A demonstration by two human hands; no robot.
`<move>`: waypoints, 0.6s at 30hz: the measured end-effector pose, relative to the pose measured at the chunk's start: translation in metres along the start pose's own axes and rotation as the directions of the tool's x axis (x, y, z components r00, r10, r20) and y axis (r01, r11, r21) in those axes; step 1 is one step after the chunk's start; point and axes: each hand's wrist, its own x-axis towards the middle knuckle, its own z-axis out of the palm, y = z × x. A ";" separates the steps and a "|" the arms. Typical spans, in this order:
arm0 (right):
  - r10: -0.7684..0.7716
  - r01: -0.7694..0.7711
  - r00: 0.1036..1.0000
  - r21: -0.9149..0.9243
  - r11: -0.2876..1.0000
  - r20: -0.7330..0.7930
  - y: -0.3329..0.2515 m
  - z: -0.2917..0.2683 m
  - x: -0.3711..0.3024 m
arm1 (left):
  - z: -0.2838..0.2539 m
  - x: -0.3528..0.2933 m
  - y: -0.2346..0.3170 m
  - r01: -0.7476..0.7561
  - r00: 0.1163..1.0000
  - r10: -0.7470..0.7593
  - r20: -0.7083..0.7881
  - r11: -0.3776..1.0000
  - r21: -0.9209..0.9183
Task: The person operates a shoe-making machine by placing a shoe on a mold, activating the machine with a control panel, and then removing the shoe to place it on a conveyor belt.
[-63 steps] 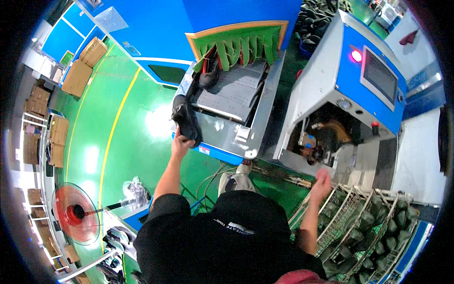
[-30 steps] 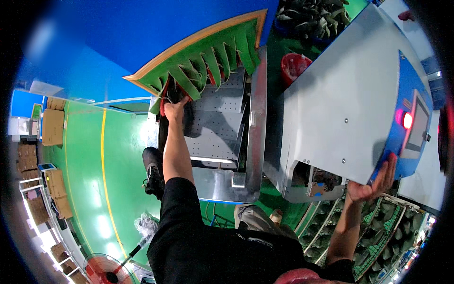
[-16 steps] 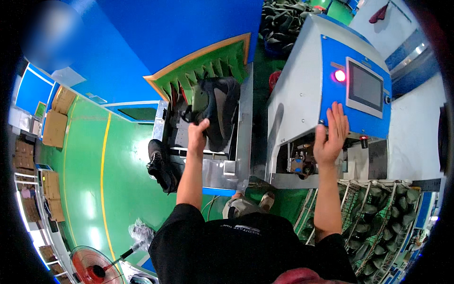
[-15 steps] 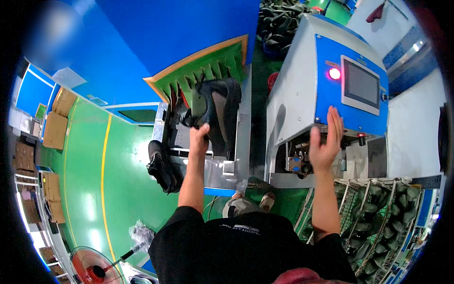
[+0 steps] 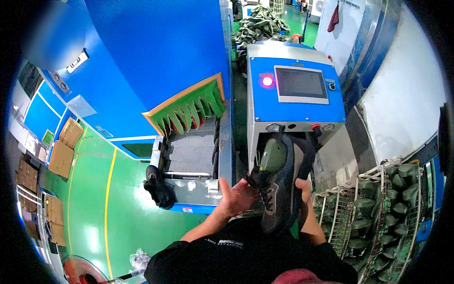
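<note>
Left of centre, one dark shoe [image 5: 158,191] sits by the near left corner of the conveyor [image 5: 191,154]. Mid-frame, the left hand [image 5: 236,196] is spread wide, thumb raised, fingers beside the laces [image 5: 257,180]; from here I can't tell if they touch. Right of centre, before the blue-and-white machine [image 5: 257,109], the right hand [image 5: 305,189] grasps the black shoe [image 5: 281,189] with its green last [image 5: 273,157].

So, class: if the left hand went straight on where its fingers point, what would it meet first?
Most likely the near side of the black shoe held in the right hand. Depth is unclear, so the fingertips of the left hand may even be touching it.
</note>
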 end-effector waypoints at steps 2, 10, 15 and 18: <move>-0.027 0.036 0.999 0.229 0.973 -0.043 0.007 0.005 -0.024 | -0.031 0.009 -0.012 0.149 0.958 -0.168 -0.233 0.984 -0.095; -0.033 0.134 0.961 0.358 0.924 -0.275 -0.035 0.034 -0.063 | -0.020 0.058 0.090 -0.437 0.881 0.457 -0.123 0.886 0.158; 0.009 0.080 0.966 0.331 0.940 -0.259 -0.007 -0.031 -0.070 | -0.012 0.040 0.086 -0.173 0.908 0.323 -0.266 0.868 0.465; 0.016 0.121 0.945 0.392 0.912 -0.328 -0.019 -0.017 -0.075 | 0.017 0.034 0.030 0.406 0.898 0.037 -0.439 0.313 0.859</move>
